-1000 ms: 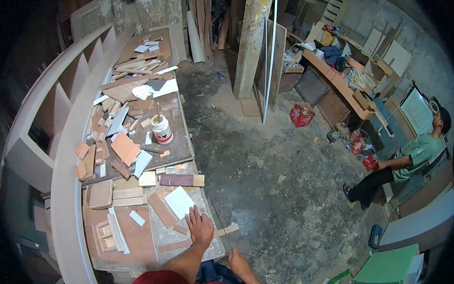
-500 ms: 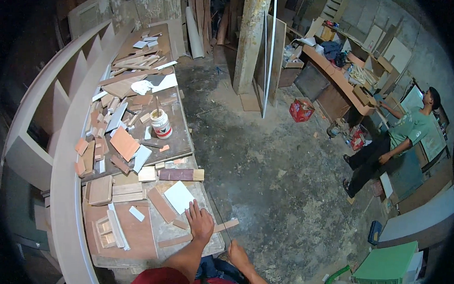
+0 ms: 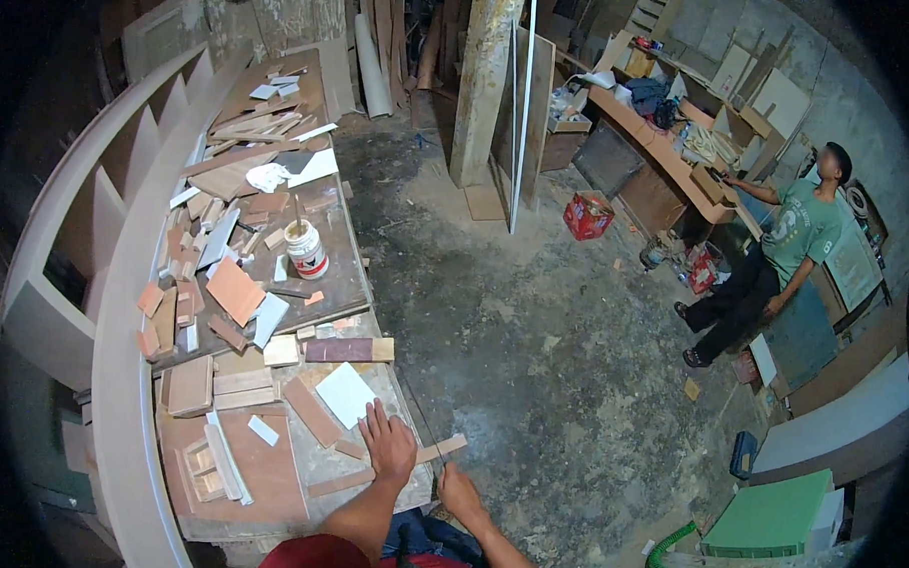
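My left hand lies flat with fingers stretched over a narrow wood strip, pressing it on the bench near its front right corner. Its fingertips touch the lower edge of a white square panel. The strip's far end sticks out past the bench edge. Closed around the end of a thin, dark hand saw, my right hand is just off the bench's right edge. The saw's blade shows edge-on, crossing the strip beside my left hand. The handle is hidden in my fist.
Wood offcuts and a white tub with a stick in it cover the bench. A long curved wooden frame runs along its left side. Across the floor, a person in a green shirt stands at another workbench.
My right hand has moved forward with the saw, closer to the strip. My left hand stays on the strip. The whole view has shifted slightly.
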### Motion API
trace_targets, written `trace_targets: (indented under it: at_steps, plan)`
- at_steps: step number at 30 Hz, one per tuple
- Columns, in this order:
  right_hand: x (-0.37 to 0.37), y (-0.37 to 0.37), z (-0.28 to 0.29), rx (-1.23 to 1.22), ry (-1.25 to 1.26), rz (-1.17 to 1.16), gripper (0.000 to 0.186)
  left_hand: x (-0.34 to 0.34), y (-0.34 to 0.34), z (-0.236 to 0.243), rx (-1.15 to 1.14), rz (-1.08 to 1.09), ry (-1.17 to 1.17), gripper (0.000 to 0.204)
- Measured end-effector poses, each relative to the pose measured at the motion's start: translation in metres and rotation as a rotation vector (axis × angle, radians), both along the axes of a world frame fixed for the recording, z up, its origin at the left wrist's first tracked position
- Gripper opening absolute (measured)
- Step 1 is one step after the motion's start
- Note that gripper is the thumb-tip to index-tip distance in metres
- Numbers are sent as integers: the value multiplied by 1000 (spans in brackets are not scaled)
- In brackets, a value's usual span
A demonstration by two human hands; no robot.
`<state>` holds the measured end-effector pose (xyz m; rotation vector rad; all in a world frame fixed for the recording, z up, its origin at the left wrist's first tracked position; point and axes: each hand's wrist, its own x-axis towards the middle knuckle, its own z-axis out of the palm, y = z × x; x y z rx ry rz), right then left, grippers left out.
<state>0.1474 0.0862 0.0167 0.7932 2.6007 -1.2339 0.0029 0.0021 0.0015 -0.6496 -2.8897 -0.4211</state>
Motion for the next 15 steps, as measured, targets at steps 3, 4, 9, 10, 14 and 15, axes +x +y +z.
trace_targets:
  at_steps: [3, 4, 9, 10, 14, 15]
  plan:
    - [25, -12, 8, -9, 4, -62, 25, -2, -6, -4, 2, 23, 3, 24]
    - [33, -12, 13, -21, -37, -48, 24, -4, -7, -3, -2, 27, -6, 23]
    - [20, -4, 12, -19, -54, -19, 24, -1, -2, -1, -8, 12, 1, 22]
    - [10, -4, 13, 4, -30, -25, 24, 1, -1, 0, -10, 7, 4, 23]
    - [19, -4, -14, 46, 15, -7, 25, 0, -1, -5, 12, -3, 18, 23]
    - [23, -6, -8, 43, 23, 2, 25, -1, -5, -6, 9, 6, 26, 23]
